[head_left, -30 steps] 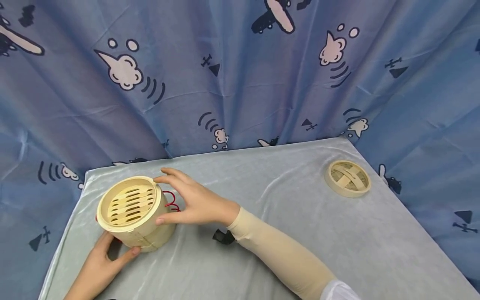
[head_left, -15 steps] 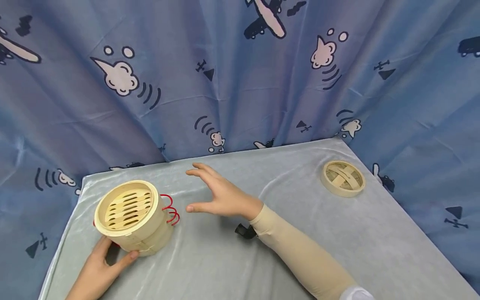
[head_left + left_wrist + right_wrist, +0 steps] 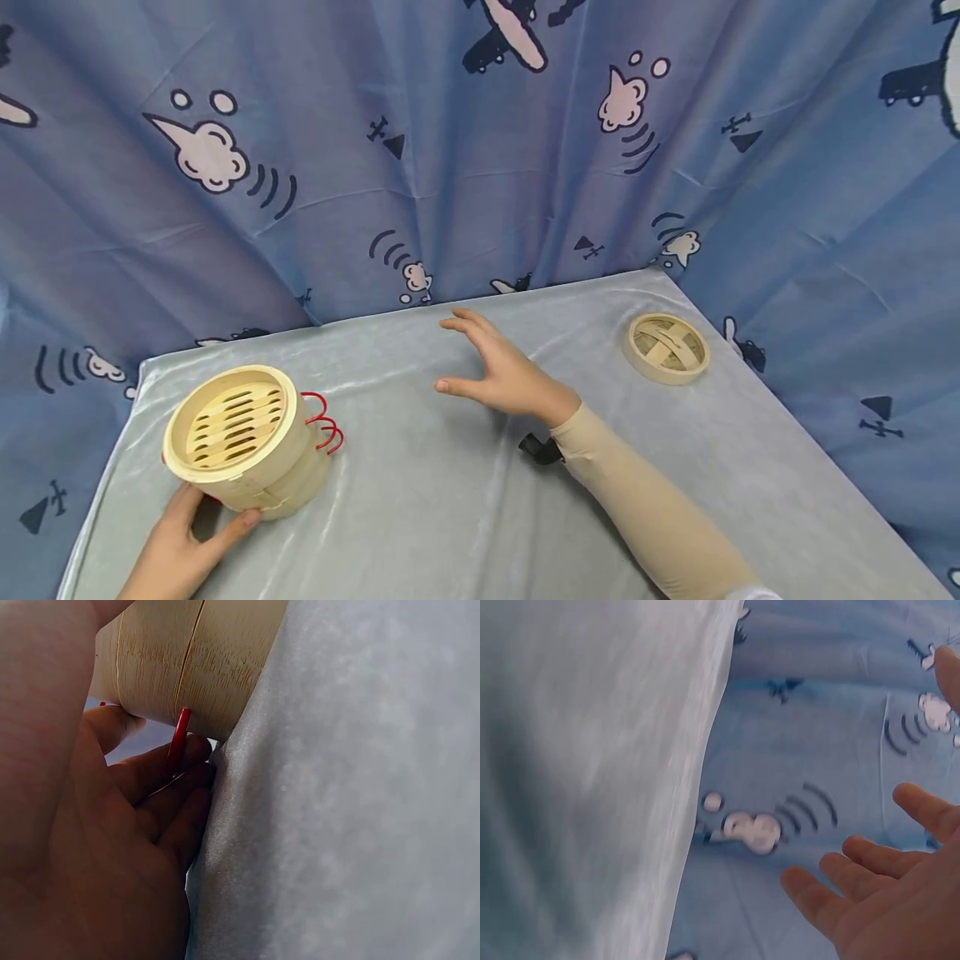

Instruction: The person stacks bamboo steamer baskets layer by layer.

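Observation:
A stack of round bamboo steamer baskets (image 3: 247, 450) stands at the left of the cloth, slatted floor showing in the top one and red wire loops (image 3: 327, 425) on its right side. My left hand (image 3: 176, 542) holds the stack low on its near-left side, thumb in front. In the left wrist view its fingers (image 3: 180, 817) curl beneath a red loop (image 3: 178, 742) by the bamboo wall (image 3: 187, 660). My right hand (image 3: 510, 375) hovers over the middle of the cloth, fingers spread, holding nothing. A bamboo steamer lid (image 3: 667, 350) lies at the far right.
A pale grey cloth (image 3: 420, 500) covers the table. Blue patterned curtains (image 3: 330, 167) hang behind it and along the right side. A small black object (image 3: 540, 450) shows under my right wrist.
My right hand has let go of the steamer stack's right side and moved right, toward the lid. My left hand stays on the stack. The head view has shifted slightly right.

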Available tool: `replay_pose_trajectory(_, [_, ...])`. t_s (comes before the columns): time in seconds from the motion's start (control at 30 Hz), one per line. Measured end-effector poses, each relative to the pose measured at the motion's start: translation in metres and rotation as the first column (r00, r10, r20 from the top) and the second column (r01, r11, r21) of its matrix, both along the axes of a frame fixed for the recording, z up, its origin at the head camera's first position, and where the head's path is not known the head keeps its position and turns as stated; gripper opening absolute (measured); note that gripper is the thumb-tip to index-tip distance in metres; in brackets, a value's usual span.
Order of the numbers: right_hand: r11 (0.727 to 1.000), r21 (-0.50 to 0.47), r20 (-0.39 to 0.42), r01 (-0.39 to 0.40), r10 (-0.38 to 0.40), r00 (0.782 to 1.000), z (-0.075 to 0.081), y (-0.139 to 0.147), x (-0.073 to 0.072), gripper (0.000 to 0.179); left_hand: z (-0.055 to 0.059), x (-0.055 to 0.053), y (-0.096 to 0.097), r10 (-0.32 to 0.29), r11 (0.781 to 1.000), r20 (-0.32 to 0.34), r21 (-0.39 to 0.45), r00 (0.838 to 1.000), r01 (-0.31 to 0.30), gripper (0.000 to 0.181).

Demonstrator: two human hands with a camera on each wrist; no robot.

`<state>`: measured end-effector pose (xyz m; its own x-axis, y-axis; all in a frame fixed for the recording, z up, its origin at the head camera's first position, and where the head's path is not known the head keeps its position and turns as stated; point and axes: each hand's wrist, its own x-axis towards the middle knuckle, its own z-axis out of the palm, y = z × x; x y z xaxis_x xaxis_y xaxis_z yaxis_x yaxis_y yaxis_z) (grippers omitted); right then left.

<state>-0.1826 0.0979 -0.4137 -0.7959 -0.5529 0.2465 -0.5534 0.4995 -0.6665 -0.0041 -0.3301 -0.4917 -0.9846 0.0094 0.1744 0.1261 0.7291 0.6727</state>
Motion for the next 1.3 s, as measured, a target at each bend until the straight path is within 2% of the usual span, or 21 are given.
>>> replay_pose_trajectory(0.23, [0.996, -0.011, 0.009, 0.085, -0.085, 0.996, -0.007, 0.044, -0.008, 0.080, 0.000, 0.000, 0.002, 0.004, 1.000, 0.023, -0.004, 1.000, -0.004, 0.085])
replay_pose_trajectory(0.47, [0.988, -0.063, -0.019, 0.143, -0.144, 0.989, -0.014, 0.085, -0.014, 0.078, -0.002, 0.000, 0.002, -0.005, 1.000, -0.019, -0.005, 1.000, 0.005, 0.085])
replay_pose_trajectory(0.6, [0.978, -0.049, -0.031, 0.201, -0.203, 0.979, -0.016, 0.110, -0.015, 0.076, -0.003, 0.000, 0.003, 0.002, 1.000, 0.005, 0.002, 1.000, -0.002, 0.083])
replay_pose_trajectory(0.83, [0.955, -0.083, -0.019, 0.285, -0.287, 0.958, -0.015, 0.152, -0.011, 0.073, 0.000, 0.002, 0.005, 0.017, 1.000, 0.047, -0.005, 0.999, -0.017, 0.083])
replay_pose_trajectory(1.03, [0.934, -0.074, -0.001, 0.349, -0.350, 0.937, -0.019, 0.181, -0.004, 0.074, 0.000, 0.001, 0.005, 0.015, 1.000, 0.020, -0.017, 1.000, -0.014, 0.082])
replay_pose_trajectory(1.17, [0.929, -0.074, 0.021, 0.363, -0.362, 0.932, -0.023, 0.194, -0.001, 0.074, -0.004, 0.003, 0.005, 0.015, 1.000, -0.003, -0.003, 1.000, -0.015, 0.081])
replay_pose_trajectory(1.3, [0.913, -0.060, 0.012, 0.403, -0.403, 0.915, -0.023, 0.204, -0.001, 0.074, -0.007, 0.004, 0.005, 0.013, 1.000, -0.019, 0.015, 1.000, -0.013, 0.081])
